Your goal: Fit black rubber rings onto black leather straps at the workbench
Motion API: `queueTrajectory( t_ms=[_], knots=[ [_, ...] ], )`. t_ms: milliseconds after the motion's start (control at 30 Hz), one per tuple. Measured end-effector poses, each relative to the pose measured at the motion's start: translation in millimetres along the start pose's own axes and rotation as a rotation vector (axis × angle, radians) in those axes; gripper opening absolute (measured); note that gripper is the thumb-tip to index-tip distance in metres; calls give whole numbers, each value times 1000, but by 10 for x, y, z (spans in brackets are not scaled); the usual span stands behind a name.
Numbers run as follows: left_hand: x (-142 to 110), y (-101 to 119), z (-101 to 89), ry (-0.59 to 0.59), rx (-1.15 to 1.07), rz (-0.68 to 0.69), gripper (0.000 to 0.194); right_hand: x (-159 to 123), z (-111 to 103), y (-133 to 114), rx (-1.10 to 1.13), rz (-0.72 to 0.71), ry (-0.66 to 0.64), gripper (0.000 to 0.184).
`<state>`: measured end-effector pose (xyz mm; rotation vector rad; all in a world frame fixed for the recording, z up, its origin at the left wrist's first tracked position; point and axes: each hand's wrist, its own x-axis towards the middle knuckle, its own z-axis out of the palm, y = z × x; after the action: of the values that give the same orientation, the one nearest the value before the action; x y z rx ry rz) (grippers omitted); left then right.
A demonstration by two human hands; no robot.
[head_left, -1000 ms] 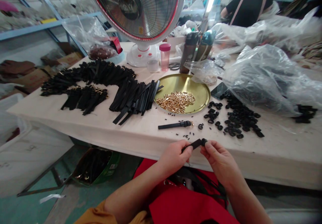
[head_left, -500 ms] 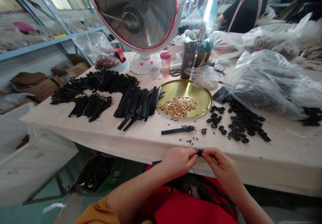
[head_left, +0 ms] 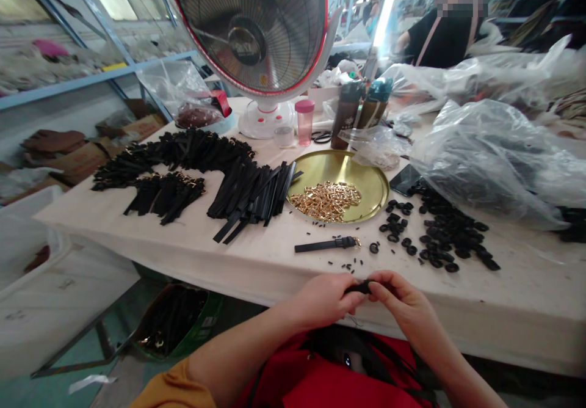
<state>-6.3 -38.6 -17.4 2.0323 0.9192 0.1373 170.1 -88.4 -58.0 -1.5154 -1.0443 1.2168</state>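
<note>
My left hand [head_left: 327, 301] and my right hand [head_left: 405, 307] meet at the table's front edge, both pinched on a short black strap [head_left: 359, 287] held between their fingertips. Just beyond them a finished black strap with a gold end [head_left: 327, 245] lies on the table, with tiny black bits [head_left: 350, 265] scattered by it. A round gold tray [head_left: 366, 179] holds a heap of gold clasps [head_left: 327, 200]. Black rings [head_left: 439, 237] lie to the right, and piles of black straps [head_left: 249, 191] to the left.
A big round fan [head_left: 256, 29] stands at the table's back, with a pink cup [head_left: 304, 121] and two bottles [head_left: 361, 109] beside it. Clear plastic bags [head_left: 494, 157] fill the right side. A green box of straps [head_left: 176, 319] sits on the floor. Another person [head_left: 448, 29] works behind.
The strap end stuck out between my fingers a second ago; now my hands have closed together over it. The view has tipped slightly, so the table sits lower in the picture.
</note>
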Motion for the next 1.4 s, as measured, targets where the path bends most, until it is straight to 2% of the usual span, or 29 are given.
queueTrajectory(
  t_ms=[67, 233, 367, 500, 633, 733, 833, 933, 1000, 1067, 1133, 1233, 1300, 1400],
  knots=[
    [-31, -18, -68, -48, -45, -28, 22, 27, -14, -1, 19, 38, 34, 42],
    [-70, -52, -128, 56, -41, -40, 23, 99, 143, 0, 151, 133, -4, 48],
    [-66, -85, -145, 66, -155, -105, 25, 192, 251, 10, 165, 112, -7, 45],
    [-32, -125, -179, 115, -235, -111, 48, 276, 351, -8, 175, 84, -21, 39],
    [57, -227, -282, 184, -355, -60, 45, 448, 369, -173, 114, 10, -91, 41],
    [146, -335, -394, 283, -635, -91, 34, 799, 245, -334, -107, -200, -21, 35],
    [220, -423, -468, 354, -920, -195, 24, 1294, 143, -415, -609, -432, 78, 23],
    [254, -476, -487, 373, -1026, -275, 19, 1706, 173, -422, -1072, -496, -34, 25],
    [255, -499, -486, 378, -1063, -308, 19, 1862, 224, -412, -1248, -504, -105, 24],
    [244, -515, -480, 373, -1108, -328, 20, 1929, 250, -396, -1331, -530, -122, 23],
    [231, -525, -473, 356, -1134, -338, 22, 1928, 238, -381, -1297, -568, -111, 24],
    [217, -525, -471, 352, -1070, -303, 25, 1786, 215, -402, -1005, -543, -20, 23],
    [210, -514, -482, 391, -956, -239, 26, 1577, 258, -466, -684, -405, -6, 26],
    [184, -472, -504, 449, -810, -165, 30, 1145, 430, -599, -186, -102, -142, 37]
  ],
)
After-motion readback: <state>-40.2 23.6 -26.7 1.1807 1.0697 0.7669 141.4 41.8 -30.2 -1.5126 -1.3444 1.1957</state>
